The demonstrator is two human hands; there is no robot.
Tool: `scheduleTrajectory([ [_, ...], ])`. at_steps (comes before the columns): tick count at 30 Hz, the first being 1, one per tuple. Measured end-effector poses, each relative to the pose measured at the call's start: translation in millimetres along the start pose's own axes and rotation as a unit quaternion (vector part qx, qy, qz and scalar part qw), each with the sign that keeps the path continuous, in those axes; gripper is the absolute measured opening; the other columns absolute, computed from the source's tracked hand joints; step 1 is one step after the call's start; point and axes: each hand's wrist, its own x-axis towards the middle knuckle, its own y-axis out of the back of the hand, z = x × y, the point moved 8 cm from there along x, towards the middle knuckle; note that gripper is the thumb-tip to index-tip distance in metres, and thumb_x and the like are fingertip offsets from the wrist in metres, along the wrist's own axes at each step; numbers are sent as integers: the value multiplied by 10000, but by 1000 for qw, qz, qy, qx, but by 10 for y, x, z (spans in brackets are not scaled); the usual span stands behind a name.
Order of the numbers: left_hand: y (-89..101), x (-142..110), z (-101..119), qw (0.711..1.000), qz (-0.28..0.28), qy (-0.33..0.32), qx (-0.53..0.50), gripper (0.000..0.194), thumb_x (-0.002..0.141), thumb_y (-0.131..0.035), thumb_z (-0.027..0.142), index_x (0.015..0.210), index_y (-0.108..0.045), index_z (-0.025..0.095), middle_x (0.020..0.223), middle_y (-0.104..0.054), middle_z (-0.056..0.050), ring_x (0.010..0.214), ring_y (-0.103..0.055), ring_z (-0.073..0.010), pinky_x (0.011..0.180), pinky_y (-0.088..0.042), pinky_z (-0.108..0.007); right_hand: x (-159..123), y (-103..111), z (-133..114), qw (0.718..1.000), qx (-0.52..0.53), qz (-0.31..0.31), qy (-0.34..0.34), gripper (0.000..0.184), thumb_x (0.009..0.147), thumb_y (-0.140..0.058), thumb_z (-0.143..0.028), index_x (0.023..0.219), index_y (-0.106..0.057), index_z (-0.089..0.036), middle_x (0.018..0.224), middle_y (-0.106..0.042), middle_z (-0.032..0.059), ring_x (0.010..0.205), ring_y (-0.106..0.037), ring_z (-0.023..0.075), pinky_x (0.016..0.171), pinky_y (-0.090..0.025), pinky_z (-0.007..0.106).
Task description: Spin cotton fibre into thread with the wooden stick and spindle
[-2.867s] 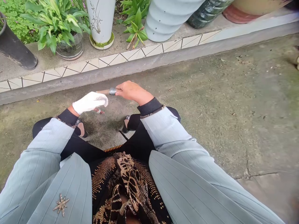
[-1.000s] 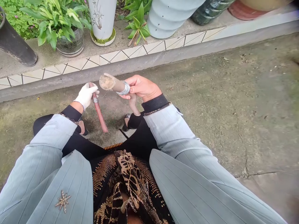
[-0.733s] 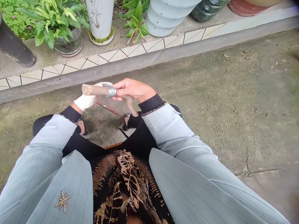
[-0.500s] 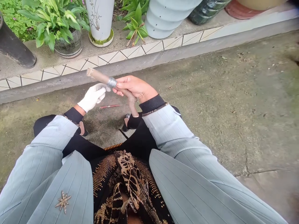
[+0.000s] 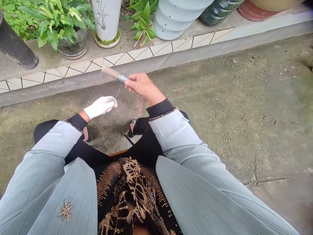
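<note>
right hand (image 5: pixel 143 86), bare: fingers curled shut around a wooden rod (image 5: pixel 110 72), just behind a silver wire band (image 5: pixel 122 77) wound on it. rod tilts up and away from the person, its tip pointing at the tiled kerb (image 5: pixel 171 55) and stopping just short of it. a pale brown stem (image 5: pixel 141 106) hangs below the right hand (where it meets the rod is hidden by the palm, so the join cannot be read).

left hand (image 5: pixel 99 107), in a white glove, lies nearer the person than the right hand does, farther from the kerb, with fingers pressed together. a thin pale thread (image 5: pixel 117 93) runs from the wire band down to the gloved fingertips (image 5: pixel 113 102), which seem to pinch it.

both hands are over the concrete ground (image 5: pixel 220 98) on the person's side of the kerb. a white ceramic pot (image 5: pixel 106 19) and a glass pot of leafy plants (image 5: pixel 72 45) stand beyond it.
</note>
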Motion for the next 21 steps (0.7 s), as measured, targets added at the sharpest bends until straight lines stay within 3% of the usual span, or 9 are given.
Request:
scheduleTrajectory([
  [3,-42,-35,91,999,-48,-12,0,304,855,-736,473,863,-692,172,551,-476,47,475,-367,-97,464,-276,-245,-5,-20,-12,974,-225,-13,-15,232,1008,-673,-325,1045,-782,-123,952,-757,126,862,-634,226,754,-438,334],
  [6,9,-41,196,999,-36,-24,31,251,845,-670,417,807,-684,168,566,-519,28,493,-383,-102,510,-306,-264,-99,-193,-62,926,-360,-109,-9,278,1017,-640,-303,1137,-817,-125,1061,-779,160,921,-647,246,757,-401,347],
  [8,72,-42,280,994,-7,-45,98,219,826,-620,371,774,-683,168,625,-590,3,553,-455,-115,579,-371,-268,-200,-337,-72,898,-391,-202,-3,266,1013,-638,-284,1127,-827,-136,1018,-779,136,868,-633,220,727,-378,340],
  [12,107,-38,369,967,-5,-75,243,243,827,-572,356,770,-709,162,743,-685,-21,659,-541,-142,691,-439,-282,-470,-608,-42,853,-307,-422,8,225,979,-655,-222,1087,-830,-132,840,-734,39,737,-584,147,714,-386,302],
  [14,107,-30,360,963,-18,-79,258,257,846,-565,359,777,-711,159,760,-696,-27,675,-558,-147,707,-452,-284,-558,-649,-72,844,-230,-483,36,233,955,-690,-236,1106,-834,-134,807,-721,10,716,-576,128,730,-402,287],
  [17,118,-18,326,971,-23,-77,225,257,865,-578,370,800,-704,156,777,-704,-35,703,-595,-153,713,-477,-278,-584,-565,-146,856,-114,-495,94,323,935,-758,-361,1170,-836,-153,822,-732,-3,713,-566,117,735,-419,278],
  [21,136,10,257,987,0,-50,150,269,910,-600,401,900,-691,148,776,-705,-29,678,-618,-149,662,-492,-266,-513,-341,-188,896,7,-425,130,493,924,-782,-541,1228,-816,-156,894,-757,17,736,-577,116,718,-448,269],
])
